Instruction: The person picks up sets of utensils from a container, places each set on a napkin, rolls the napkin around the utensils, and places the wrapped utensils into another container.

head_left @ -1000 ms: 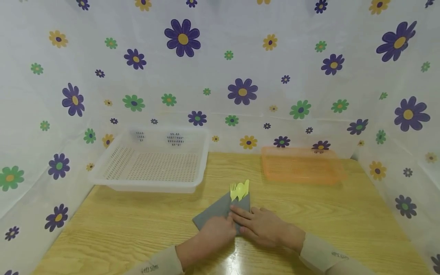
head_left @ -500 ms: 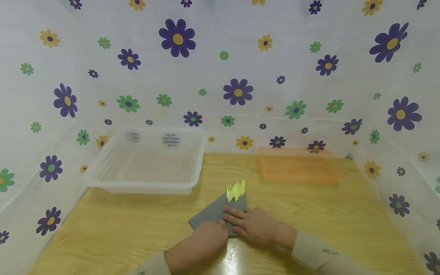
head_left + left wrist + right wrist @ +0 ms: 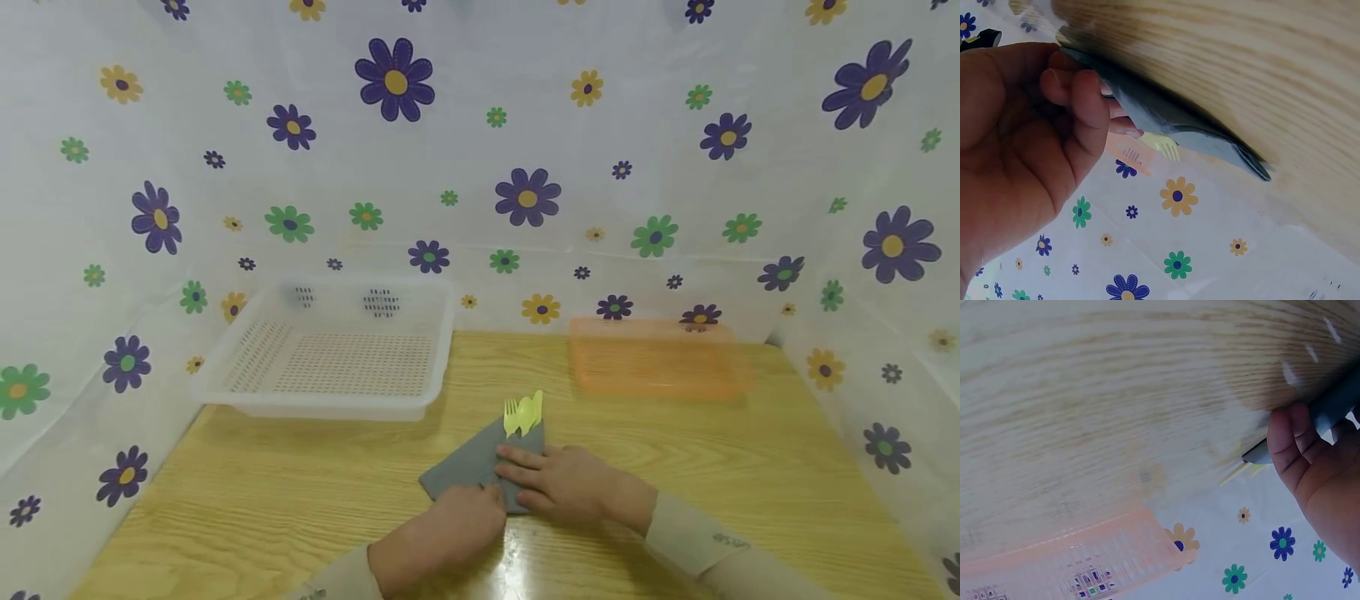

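Napkin [image 3: 463, 468]: matt grey, smooth; cloth or paper, can't tell. Fork [image 3: 512, 419], spoon [image 3: 526, 414] & knife [image 3: 537, 407]: smooth yellow plastic, slight sheen. Worktop [image 3: 675, 467]: wood-look grain, semi-gloss, w/ bright glare patch. White basket [image 3: 322, 403]: cloudy semi-transl. plastic, perforated base & sides. Orange basket [image 3: 660, 389]: thin see-thru plastic, slotted. Backdrop [image 3: 450, 150]: smooth plastic-like sheet, printed, low sheen, few creases. Sleeves [image 3: 682, 533]: matt, fabric-look.
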Available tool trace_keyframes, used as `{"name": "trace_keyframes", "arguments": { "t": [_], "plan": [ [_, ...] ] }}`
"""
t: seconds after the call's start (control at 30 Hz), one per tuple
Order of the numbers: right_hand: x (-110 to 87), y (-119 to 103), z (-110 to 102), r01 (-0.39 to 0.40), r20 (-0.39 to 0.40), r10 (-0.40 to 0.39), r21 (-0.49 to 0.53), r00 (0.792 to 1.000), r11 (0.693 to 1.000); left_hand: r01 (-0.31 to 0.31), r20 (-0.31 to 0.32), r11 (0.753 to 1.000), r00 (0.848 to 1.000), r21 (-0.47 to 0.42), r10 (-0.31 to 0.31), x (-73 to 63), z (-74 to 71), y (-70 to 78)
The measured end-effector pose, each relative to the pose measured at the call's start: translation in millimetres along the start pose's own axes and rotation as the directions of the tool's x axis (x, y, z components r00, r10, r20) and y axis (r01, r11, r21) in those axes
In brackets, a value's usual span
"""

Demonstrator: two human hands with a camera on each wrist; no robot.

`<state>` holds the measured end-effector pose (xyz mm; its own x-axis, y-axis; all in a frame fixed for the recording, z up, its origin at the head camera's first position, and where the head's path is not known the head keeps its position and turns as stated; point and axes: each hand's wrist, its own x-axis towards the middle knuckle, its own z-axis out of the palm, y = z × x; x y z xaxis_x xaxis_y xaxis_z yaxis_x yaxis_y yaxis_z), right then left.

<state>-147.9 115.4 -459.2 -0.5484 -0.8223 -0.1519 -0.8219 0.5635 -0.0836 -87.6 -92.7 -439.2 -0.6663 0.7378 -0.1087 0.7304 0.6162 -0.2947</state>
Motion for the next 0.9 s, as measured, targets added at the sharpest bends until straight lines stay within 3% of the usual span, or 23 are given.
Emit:
{"name": "trace_keyframes", "arguments": {
  "t": [0.2,0.3,0.47,0.6,0.77,0.9],
  "plan": [
    [-1.7,-0.1,-1.9,0.014,-0.001,-0.014,-0.006,1.0,1.0,-0.003,0.065,0.999,0.998,-0.053,0.006,1.6,-2.7,3.6],
    [-1.9,0.6,-0.4,0.022,-0.005,-0.023,-0.033,1.0,0.999,0.016,0.039,1.0,0.999,-0.009,-0.016,1.5,-4.2,8.5],
    [-2.9,0.1,1.5,0.02,-0.027,-0.021,-0.052,0.999,0.998,0.047,-0.029,0.989,0.999,0.14,-0.044,-0.1,0.7,20.9],
    [-2.5,-2.1,6.8,0.008,-0.077,-0.009,-0.017,0.997,1.0,0.068,0.031,0.98,0.997,0.184,-0.075,1.1,2.1,28.9],
    [-0.1,-6.9,10.5,-0.009,-0.105,0.007,-0.019,0.994,1.0,0.106,0.041,0.969,0.992,0.222,-0.118,1.9,4.7,32.9],
    [1.0,-9.9,10.2,-0.027,-0.094,0.021,-0.064,0.995,0.998,0.102,0.031,0.976,0.993,0.192,-0.11,0.1,5.3,27.1]
  ]
}}
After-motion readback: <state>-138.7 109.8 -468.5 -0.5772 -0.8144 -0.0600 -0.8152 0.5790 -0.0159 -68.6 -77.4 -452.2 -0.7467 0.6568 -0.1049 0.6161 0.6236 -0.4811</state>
